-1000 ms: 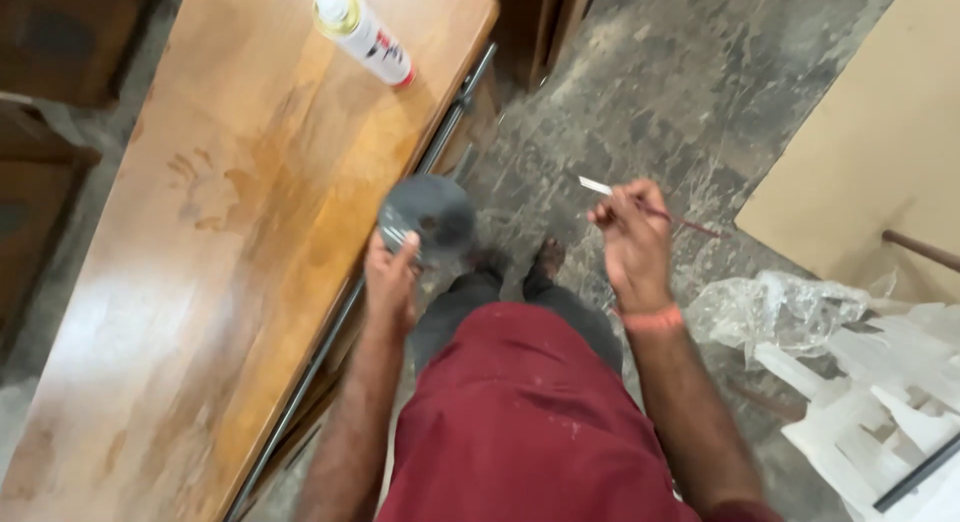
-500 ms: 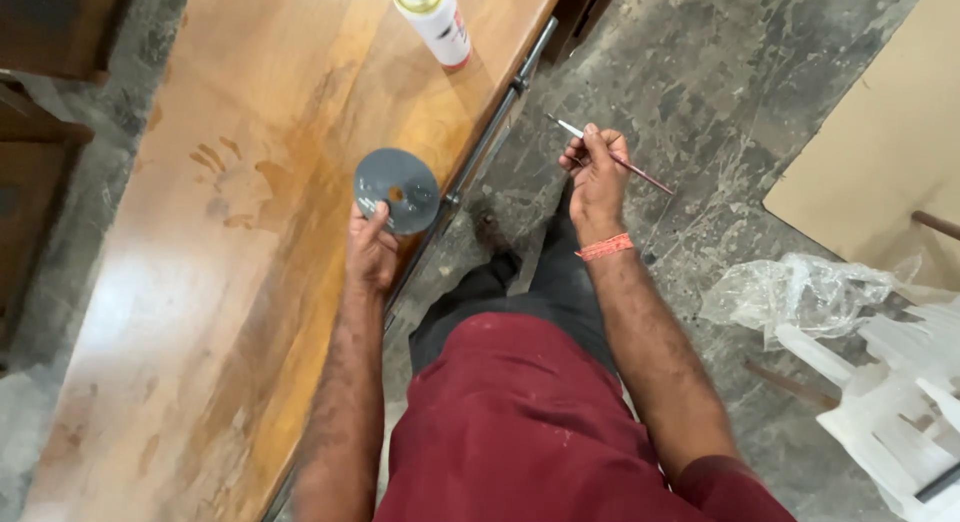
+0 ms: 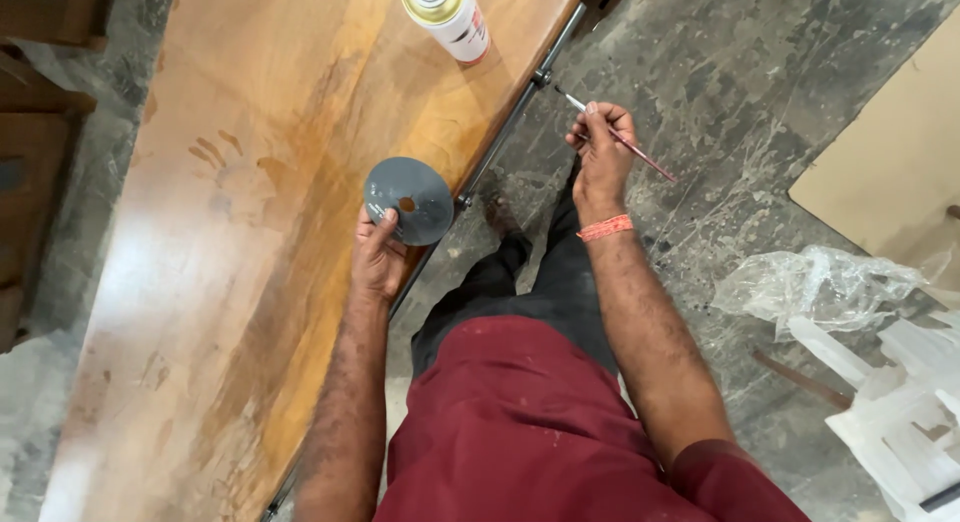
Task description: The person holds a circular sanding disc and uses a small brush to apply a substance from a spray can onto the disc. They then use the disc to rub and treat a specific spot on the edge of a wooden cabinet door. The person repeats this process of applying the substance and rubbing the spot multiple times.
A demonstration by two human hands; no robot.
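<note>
My left hand [image 3: 378,257] holds a round grey lid [image 3: 408,199] by its near edge, above the right edge of a glossy brown wooden tabletop [image 3: 230,282]. A small brown dab sits in the lid's middle. My right hand [image 3: 600,157] pinches a thin paintbrush [image 3: 615,137] with a reddish handle, held over the floor just right of the table's edge, its tip pointing up-left. An orange band circles my right wrist. A spray can [image 3: 447,17] with a white cap and gold collar stands on the table farther away.
A metal rail [image 3: 505,132] runs along the table's right edge. Stained grey stone floor [image 3: 740,102] lies to the right. A crumpled clear plastic sheet [image 3: 820,287] and white plastic furniture [image 3: 905,402] sit at lower right; a tan board [image 3: 890,172] lies beyond.
The view has shifted so the table and spray can sit higher in frame. My left hand with the grey lid has come over the table's edge; my right hand has brought the brush nearer the table.
</note>
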